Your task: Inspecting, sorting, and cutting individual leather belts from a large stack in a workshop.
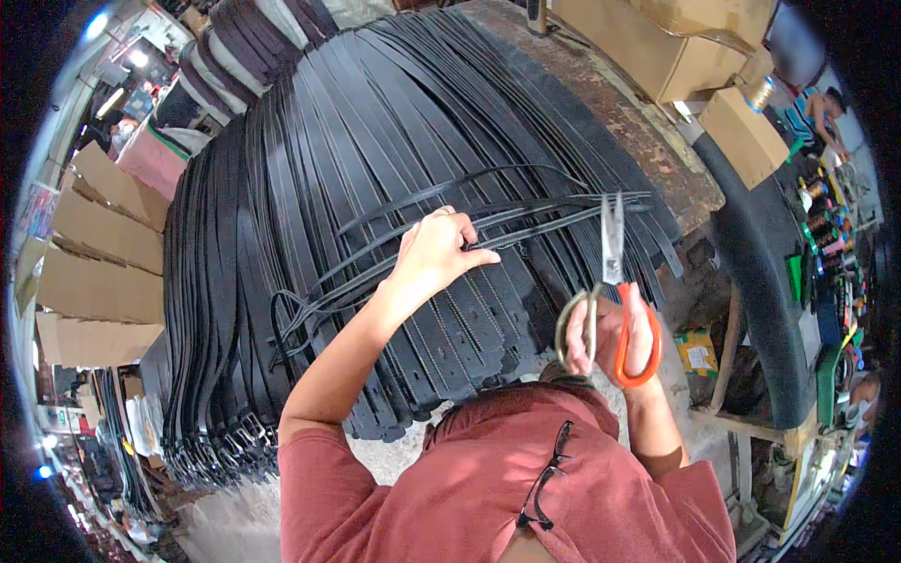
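My left hand [434, 246] is closed over a loose bunch of thin black straps [394, 258], its fingers curled and its thumb stretched to the right. The straps lie crosswise over a broad layer of black leather belts [357, 113]. In my right hand [610, 333] is a pair of scissors [613, 239], one handle orange and the other dull brass-coloured. Its blades point away from me, near the right ends of the straps; I cannot tell whether they touch. Metal buckles [221, 450] hang at the belts' near left ends.
Cardboard boxes stand at the left [99, 267], and a large carton [648, 56] sits at the far right on a worn wooden bench [601, 84]. Thread spools [821, 220] and another person [817, 122] are at the right rim. Eyeglasses [547, 483] hang on my shirt.
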`<state>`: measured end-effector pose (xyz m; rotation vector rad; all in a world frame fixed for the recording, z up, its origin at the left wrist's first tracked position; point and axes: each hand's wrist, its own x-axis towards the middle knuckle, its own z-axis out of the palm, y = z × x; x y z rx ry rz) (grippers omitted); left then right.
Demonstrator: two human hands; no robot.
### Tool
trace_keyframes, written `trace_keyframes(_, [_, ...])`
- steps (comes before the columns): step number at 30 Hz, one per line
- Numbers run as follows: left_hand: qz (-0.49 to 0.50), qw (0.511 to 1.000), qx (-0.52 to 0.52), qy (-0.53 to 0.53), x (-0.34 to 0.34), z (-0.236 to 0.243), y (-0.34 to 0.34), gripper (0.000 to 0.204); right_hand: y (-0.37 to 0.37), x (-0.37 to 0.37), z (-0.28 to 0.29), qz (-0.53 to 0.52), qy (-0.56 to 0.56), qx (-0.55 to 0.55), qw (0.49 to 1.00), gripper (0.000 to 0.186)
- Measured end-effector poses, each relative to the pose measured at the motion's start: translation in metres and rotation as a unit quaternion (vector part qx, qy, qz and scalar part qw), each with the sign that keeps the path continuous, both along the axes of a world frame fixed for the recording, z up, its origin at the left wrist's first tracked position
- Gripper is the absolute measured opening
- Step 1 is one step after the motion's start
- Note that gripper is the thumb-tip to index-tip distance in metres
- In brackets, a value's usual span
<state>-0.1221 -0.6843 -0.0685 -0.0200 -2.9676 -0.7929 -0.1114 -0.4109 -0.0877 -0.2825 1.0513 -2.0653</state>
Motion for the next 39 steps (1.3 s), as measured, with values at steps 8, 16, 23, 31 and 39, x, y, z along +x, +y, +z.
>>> trace_keyframes(8, [0.025, 0.992, 0.122, -0.010, -0.006, 0.001, 0.001, 0.019, 0.000, 0.021, -0.018, 0.074, -0.118, -0.075, 0.987, 0.077])
trace_keyframes(16, [0.094, 0.954, 0.278, -0.054, 0.003, 0.004, -0.003, 0.022, -0.024, 0.031, -0.019, 0.181, -0.155, -0.084, 0.968, 0.079])
trace_keyframes(23, [0.100, 0.940, 0.325, 0.002, 0.009, 0.000, 0.005, 0.020, -0.045, 0.030, -0.014, 0.217, -0.219, -0.079, 0.948, 0.077])
trace_keyframes(31, [0.102, 0.929, 0.356, -0.009, 0.014, 0.003, 0.007, 0.020, -0.056, 0.028, -0.014, 0.215, -0.219, -0.044, 0.951, 0.084])
trace_keyframes(39, [0.090, 0.912, 0.400, -0.026, 0.017, 0.002, 0.006, 0.019, -0.062, 0.026, -0.012, 0.201, -0.203, -0.067, 0.956, 0.086])
